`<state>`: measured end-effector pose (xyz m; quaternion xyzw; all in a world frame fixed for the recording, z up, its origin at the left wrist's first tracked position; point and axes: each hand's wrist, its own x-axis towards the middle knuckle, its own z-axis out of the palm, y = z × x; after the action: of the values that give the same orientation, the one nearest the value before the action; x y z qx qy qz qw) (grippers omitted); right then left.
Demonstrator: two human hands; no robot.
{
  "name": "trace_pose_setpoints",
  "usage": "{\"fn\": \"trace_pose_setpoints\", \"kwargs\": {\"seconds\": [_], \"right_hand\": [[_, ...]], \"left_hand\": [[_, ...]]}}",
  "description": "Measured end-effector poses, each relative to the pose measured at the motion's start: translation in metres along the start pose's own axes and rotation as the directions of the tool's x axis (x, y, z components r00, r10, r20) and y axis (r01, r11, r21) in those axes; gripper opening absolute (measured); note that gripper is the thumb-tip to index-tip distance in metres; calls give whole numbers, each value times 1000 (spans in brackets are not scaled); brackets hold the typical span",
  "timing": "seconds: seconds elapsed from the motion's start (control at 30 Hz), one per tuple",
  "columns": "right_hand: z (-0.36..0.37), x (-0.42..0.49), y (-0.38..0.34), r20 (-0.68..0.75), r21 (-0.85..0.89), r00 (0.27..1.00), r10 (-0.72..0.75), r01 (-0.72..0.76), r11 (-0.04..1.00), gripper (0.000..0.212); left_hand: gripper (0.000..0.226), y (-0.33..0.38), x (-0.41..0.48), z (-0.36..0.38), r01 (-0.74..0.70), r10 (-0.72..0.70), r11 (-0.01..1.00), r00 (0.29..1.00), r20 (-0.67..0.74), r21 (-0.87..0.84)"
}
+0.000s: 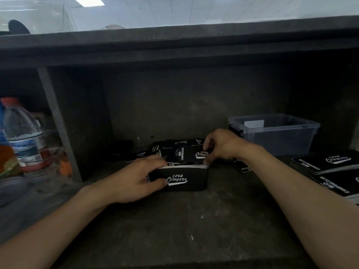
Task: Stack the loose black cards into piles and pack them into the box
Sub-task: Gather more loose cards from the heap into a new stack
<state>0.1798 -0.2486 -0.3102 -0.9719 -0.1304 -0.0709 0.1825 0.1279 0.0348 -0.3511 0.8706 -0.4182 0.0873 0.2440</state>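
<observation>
My left hand [136,178] grips a stack of black "Club Camping" cards [184,178], held on edge with the printed face toward me. Just behind it, my right hand [223,145] pinches a single black card [201,154] over the stack's far right corner. A heap of loose black cards [171,150] lies on the dark table behind the stack. The clear plastic box [275,133] stands at the back right, open, with a white card visible inside. Two finished piles of cards [330,166] lie at the right edge.
A dark shelf wall [174,105] closes the back, with an overhang above. A grey upright post [56,121] divides off the left bay, where a water bottle [23,136] and a plastic container with colourful contents [44,164] stand.
</observation>
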Motion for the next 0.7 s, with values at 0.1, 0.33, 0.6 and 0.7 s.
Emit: {"fn": "trace_pose_setpoints", "kwargs": {"seconds": [0.1, 0.33, 0.6, 0.7], "right_hand": [[-21, -11, -5, -56, 227, 998, -14, 26, 973, 27], [-17, -23, -26, 272, 562, 925, -266, 73, 824, 19], [29, 8, -26, 139, 398, 967, -214, 143, 906, 57], [26, 11, -19, 202, 71, 956, -210, 200, 977, 49]], "left_hand": [[30, -5, -1, 2, 13, -14, 1000, 1000, -17, -15], [55, 3, -2, 1, 131, -136, 978, 990, -25, -161], [9, 6, -4, -14, 110, -112, 993, 991, 66, 31], [14, 3, -6, -11, 158, -158, 987, 983, 96, 3]]}}
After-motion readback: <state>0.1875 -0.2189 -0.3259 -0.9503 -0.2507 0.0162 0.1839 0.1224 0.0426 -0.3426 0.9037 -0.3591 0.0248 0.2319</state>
